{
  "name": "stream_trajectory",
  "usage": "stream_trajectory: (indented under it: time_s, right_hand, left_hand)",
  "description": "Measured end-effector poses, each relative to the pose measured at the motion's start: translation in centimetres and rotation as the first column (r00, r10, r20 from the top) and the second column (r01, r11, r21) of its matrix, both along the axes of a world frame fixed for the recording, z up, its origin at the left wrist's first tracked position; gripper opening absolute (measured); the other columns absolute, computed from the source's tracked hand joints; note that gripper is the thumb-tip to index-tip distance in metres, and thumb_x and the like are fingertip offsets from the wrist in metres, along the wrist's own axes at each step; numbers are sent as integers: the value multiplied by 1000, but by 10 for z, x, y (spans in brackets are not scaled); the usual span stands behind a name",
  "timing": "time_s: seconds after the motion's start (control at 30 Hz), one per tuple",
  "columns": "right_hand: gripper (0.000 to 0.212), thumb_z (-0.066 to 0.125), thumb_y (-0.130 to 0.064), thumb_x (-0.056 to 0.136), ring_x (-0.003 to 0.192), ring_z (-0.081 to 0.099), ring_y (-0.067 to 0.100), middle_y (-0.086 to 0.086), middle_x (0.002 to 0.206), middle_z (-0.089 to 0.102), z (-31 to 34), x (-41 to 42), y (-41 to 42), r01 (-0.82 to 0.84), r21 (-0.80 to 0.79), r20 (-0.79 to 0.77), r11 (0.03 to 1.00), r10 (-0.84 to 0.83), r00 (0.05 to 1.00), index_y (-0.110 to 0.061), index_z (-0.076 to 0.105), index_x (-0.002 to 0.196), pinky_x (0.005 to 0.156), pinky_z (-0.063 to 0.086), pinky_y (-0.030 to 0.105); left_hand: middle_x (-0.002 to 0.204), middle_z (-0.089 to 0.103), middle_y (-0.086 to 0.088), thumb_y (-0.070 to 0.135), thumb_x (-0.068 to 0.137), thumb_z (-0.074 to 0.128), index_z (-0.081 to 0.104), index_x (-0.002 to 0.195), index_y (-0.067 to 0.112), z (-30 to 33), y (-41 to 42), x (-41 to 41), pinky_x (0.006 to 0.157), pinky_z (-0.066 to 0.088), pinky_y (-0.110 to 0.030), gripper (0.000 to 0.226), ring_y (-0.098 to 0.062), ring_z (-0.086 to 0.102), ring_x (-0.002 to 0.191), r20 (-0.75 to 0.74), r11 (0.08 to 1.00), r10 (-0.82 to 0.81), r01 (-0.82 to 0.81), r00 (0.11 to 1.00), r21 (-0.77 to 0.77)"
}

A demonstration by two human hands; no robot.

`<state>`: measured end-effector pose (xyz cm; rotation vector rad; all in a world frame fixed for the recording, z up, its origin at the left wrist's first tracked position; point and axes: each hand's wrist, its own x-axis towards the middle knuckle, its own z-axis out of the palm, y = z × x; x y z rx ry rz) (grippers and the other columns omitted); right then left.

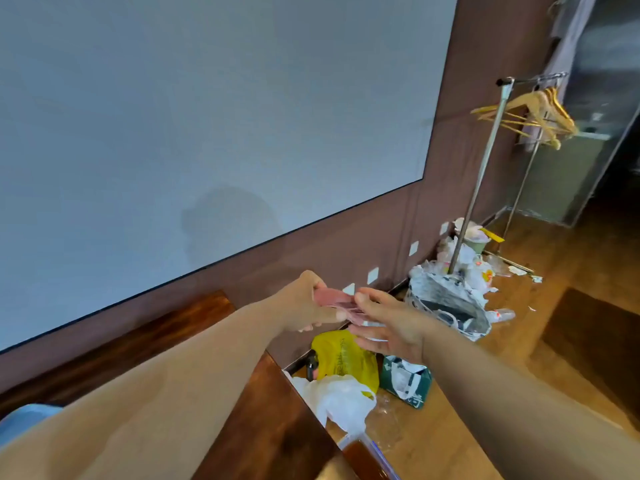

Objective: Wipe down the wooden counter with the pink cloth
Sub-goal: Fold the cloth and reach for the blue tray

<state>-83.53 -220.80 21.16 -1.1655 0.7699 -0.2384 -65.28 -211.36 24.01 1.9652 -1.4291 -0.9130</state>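
Holding the pink cloth (337, 304) in the air between them, the left hand (304, 303) pinches one end and the right hand (391, 327), fingers spread, nips the other by thumb; it looks folded narrow, long axis hand to hand. The wooden surface (273, 420) lies below, nearer the left hand.

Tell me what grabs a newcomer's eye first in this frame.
Centre frame, the left hand and right hand hold a small crumpled pink cloth between them in the air, beyond the end of the dark wooden counter. A huge pale grey wall panel fills the upper left, and plastic bags litter the floor at right, including a yellow plastic bag.
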Motion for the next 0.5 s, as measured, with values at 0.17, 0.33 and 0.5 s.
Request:
stream_trajectory:
  time_s: [0.17, 0.33, 0.5]
  right_hand:
    - [56, 77, -31, 81, 98, 71, 19, 7, 114, 73, 6, 71, 35, -208, 88, 194, 974, 188, 963, -19, 59, 133, 83, 59, 33]
    - [64, 86, -53, 69, 97, 70, 9, -4, 115, 72, 26, 141, 92, -479, -111, 191, 871, 491, 850, -32, 66, 126, 85, 54, 25]
    - [42, 66, -57, 89, 67, 56, 6, -1, 80, 65, 29, 208, 159, -442, -315, -37, 840, 455, 890, -20, 73, 107, 57, 46, 20]
  left_hand:
    - [113, 66, -7, 37, 84, 77, 60, 118, 22, 20, 92, 49, 77, 56, -21, 41, -15, 69, 98, -383, 957, 273, -291, 883, 11]
    - [90, 71, -1, 30, 98, 57, 66, 116, 23, 36, 182, 100, 63, 54, -22, 21, -12, 70, 78, -586, 777, 525, -629, 618, 33]
    - [85, 73, 3, 62, 95, 47, 74, 103, 26, 33, 257, 137, 74, 54, -25, 46, -8, 68, 78, -517, 689, 660, -714, 546, 126]
